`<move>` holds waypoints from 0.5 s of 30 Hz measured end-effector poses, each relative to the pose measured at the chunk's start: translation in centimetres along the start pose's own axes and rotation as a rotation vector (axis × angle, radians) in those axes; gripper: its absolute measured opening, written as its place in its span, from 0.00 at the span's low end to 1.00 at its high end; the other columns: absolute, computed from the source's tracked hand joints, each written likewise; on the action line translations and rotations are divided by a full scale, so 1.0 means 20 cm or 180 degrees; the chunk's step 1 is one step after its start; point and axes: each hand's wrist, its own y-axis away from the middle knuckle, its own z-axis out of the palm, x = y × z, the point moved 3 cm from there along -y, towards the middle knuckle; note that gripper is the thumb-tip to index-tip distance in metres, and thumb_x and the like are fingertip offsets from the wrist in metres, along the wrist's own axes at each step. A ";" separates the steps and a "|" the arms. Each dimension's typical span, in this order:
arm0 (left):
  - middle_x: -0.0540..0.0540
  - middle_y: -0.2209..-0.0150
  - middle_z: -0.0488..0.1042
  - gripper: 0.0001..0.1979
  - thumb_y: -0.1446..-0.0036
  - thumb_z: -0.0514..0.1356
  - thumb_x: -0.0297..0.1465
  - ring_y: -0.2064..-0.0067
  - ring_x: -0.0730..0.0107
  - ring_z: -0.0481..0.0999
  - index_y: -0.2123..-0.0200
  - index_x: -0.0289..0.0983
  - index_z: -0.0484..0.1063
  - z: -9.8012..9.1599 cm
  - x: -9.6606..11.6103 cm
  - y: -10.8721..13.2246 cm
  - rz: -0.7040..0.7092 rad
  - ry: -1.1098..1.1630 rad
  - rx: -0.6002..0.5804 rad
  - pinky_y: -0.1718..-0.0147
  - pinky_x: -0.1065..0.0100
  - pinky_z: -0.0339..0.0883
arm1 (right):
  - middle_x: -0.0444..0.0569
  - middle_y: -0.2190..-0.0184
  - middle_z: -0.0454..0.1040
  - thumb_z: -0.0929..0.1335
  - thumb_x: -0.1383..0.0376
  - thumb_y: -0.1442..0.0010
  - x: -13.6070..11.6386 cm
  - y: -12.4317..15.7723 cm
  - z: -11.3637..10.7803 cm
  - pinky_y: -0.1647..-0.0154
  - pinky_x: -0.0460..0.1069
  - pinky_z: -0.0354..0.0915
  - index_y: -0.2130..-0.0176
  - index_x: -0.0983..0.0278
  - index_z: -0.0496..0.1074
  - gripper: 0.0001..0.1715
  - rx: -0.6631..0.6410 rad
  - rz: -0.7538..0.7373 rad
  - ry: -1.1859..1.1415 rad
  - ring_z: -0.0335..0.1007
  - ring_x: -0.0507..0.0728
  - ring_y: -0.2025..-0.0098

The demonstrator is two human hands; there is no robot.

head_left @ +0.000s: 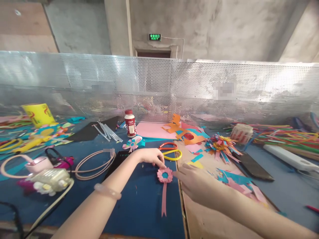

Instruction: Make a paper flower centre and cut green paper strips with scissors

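A pink pleated paper rosette (169, 176) with a blue centre lies on the blue table. One pink ribbon tail (163, 200), notched at the end, runs from it towards me. My left hand (151, 156) reaches in from the left with its fingers curled down, pinching the rosette's upper edge. Stretched fingers of my right hand (193, 182) come from the other side, a fingertip at the rosette's right edge. Just beyond lie scissors with a yellow handle (171, 155) and another orange-red handle (168, 145). A finished-looking paper flower (132, 144) sits behind my left wrist.
A red-capped bottle (130, 124) stands behind. Glue sticks (107, 132), coiled cable (96, 167) and a glue gun (32, 142) are at left. Paper scraps (236, 181), a colourful paper pompom (220, 146) and a phone (254, 167) lie right. A perforated metal screen (199, 83) closes the back.
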 end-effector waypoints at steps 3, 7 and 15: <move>0.51 0.76 0.72 0.11 0.58 0.63 0.38 0.72 0.73 0.68 0.73 0.36 0.74 0.00 -0.01 0.00 -0.0010 0.0043 0.0026 0.74 0.72 0.60 | 0.47 0.75 0.69 0.61 0.71 0.44 -0.08 -0.02 0.01 0.77 0.49 0.49 0.63 0.64 0.68 0.10 -0.0021 0.0001 0.0107 0.64 0.55 0.73; 0.50 0.75 0.73 0.12 0.58 0.63 0.39 0.70 0.71 0.70 0.73 0.36 0.73 0.01 -0.02 -0.01 -0.0039 0.0114 0.0069 0.74 0.72 0.60 | 0.44 0.78 0.69 0.61 0.68 0.43 -0.15 0.00 0.03 0.81 0.50 0.39 0.59 0.63 0.66 0.10 -0.0128 -0.0137 0.0081 0.64 0.53 0.79; 0.49 0.75 0.73 0.17 0.62 0.66 0.42 0.69 0.69 0.71 0.73 0.35 0.73 0.01 -0.02 -0.01 -0.0104 0.0161 0.0076 0.74 0.71 0.61 | 0.43 0.75 0.72 0.64 0.69 0.45 -0.18 0.03 0.10 0.82 0.51 0.42 0.53 0.68 0.63 0.18 -0.0148 -0.0364 0.0030 0.67 0.55 0.78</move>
